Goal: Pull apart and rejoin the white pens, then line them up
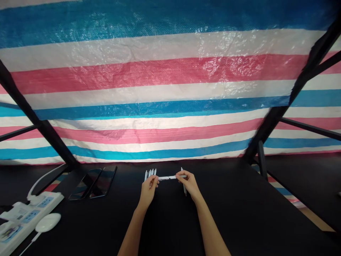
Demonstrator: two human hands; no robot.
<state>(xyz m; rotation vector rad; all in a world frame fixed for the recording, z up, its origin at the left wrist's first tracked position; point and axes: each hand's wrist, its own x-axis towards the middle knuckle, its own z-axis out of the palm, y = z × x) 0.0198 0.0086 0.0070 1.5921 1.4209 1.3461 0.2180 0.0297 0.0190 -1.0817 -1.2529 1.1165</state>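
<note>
A white pen (pixel 167 177) lies crosswise between my two hands, held above the black table. At its left end, my left hand (pixel 149 188) pinches it with thumb and fingers. My right hand (pixel 189 183) grips the other end the same way. Several white pens (pixel 150 172) stand side by side just beyond my left hand, their lower parts hidden by it. Another white pen (pixel 184 190) lies lengthwise under my right hand, partly covered by the fingers.
Two dark phones or tablets (pixel 103 183) lie at the left on the black table (pixel 170 227). Nearer are a white power strip (pixel 29 217) with plugs and a round white charger (pixel 48 223) on a cable. Black frame bars (pixel 269 131) and a striped sheet (pixel 160 74) border the back.
</note>
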